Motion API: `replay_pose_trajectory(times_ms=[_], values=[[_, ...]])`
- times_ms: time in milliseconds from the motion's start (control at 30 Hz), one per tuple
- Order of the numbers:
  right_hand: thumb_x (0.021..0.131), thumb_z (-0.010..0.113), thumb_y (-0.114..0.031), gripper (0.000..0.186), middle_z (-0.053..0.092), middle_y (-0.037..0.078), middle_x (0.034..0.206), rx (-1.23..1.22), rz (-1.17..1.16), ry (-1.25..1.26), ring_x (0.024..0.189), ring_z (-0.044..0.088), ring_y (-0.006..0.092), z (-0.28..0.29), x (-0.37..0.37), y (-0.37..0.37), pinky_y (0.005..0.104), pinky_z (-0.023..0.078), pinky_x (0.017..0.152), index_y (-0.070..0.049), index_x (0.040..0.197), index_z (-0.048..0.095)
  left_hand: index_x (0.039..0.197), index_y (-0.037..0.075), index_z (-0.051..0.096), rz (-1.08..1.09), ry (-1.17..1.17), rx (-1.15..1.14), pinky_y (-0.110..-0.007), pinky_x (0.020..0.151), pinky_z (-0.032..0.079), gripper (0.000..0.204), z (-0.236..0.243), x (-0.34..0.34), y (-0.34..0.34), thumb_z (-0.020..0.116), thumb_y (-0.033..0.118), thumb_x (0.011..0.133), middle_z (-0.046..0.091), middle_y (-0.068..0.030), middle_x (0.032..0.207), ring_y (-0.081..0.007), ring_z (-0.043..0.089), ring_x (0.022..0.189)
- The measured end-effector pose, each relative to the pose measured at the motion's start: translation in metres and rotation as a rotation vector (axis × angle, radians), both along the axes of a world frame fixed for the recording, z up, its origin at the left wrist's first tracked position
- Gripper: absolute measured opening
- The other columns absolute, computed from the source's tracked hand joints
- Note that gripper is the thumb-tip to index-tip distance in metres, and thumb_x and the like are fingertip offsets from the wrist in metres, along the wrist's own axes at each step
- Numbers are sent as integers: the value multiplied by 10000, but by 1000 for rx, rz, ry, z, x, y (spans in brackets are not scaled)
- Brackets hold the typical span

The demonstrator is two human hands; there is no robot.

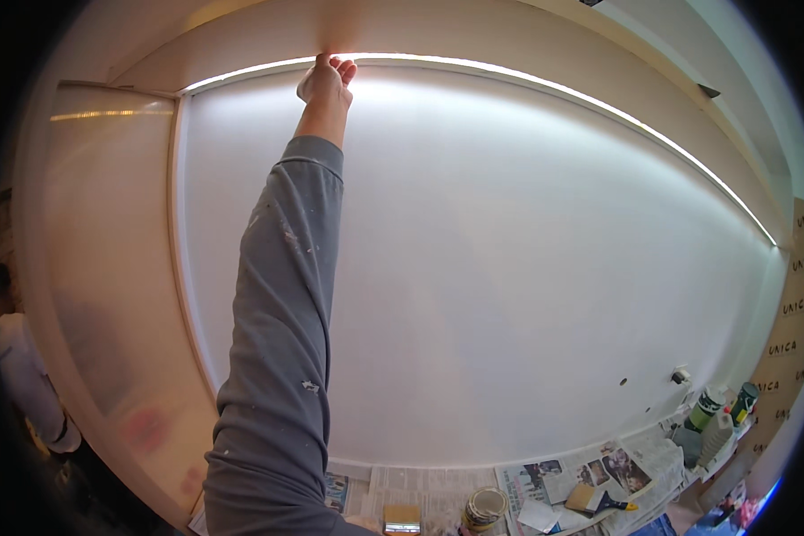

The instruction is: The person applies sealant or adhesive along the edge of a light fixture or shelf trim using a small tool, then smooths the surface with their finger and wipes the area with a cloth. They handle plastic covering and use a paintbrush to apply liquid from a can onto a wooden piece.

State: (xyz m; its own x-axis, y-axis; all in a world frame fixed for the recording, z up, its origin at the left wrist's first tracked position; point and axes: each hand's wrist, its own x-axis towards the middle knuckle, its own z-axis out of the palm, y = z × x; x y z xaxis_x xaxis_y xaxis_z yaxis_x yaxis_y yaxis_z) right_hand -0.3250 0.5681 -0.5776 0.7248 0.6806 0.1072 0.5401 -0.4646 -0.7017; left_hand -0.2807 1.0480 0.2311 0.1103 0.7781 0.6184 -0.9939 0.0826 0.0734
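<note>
Head view: fingers (338,64) seemingly touching light strip (545,79)

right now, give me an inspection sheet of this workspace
surface: newspaper sheets cover the counter below the white wall panel
job's things: lit light strip along the panel's top edge
clutter: paint tin, scraper, spray cans
grips: one hand, grey paint-flecked sleeve, fingertips at the strip, holding nothing; which hand cannot be told; other not in view
cables: nothing seen
surroundings: cardboard at right, another person at left edge
</note>
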Motion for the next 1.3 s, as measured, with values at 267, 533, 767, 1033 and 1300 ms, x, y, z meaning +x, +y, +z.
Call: replay_pose_trajectory(times_ms=[267,533,767,1033,1300], values=[[937,614,-345,647,546,284,1317,-8,-15,-59,1182,541,447,-17,6,2,503,427,994,-109,1500,399,841,-32,557,-157,-175,34,-436,873,622,188,7,0,4,595,100,971,509,-72,724,-187,561,667],[938,615,-343,648,552,281,1309,13,-37,-94,1171,547,447,-28,1,-1,504,428,991,-109,1501,397,960,-28,496,-105,-25,-36,-457,822,645,181,14,5,-14,528,141,1015,446,-58,700,-156,485,613],[938,616,-341,648,557,279,1303,69,-23,-192,1161,552,447,-37,7,-2,505,430,988,-110,1502,396,1185,-56,468,-322,-181,94,-403,850,602,372,-10,23,7,449,287,1043,518,-154,1088,-288,598,933],[938,616,-340,649,563,277,1295,73,-51,-174,1150,558,447,-37,2,-3,506,431,985,-111,1503,394,1168,-27,520,-169,-130,93,-347,864,584,376,-8,11,1,633,276,978,555,-129,1069,-257,610,959],[938,617,-338,650,569,275,1287,42,-84,-126,1138,563,447,-31,-1,-4,507,432,982,-112,1504,393,1078,39,577,-102,-125,139,-271,688,590,152,-10,21,1,612,160,992,601,-66,893,-176,623,738]])
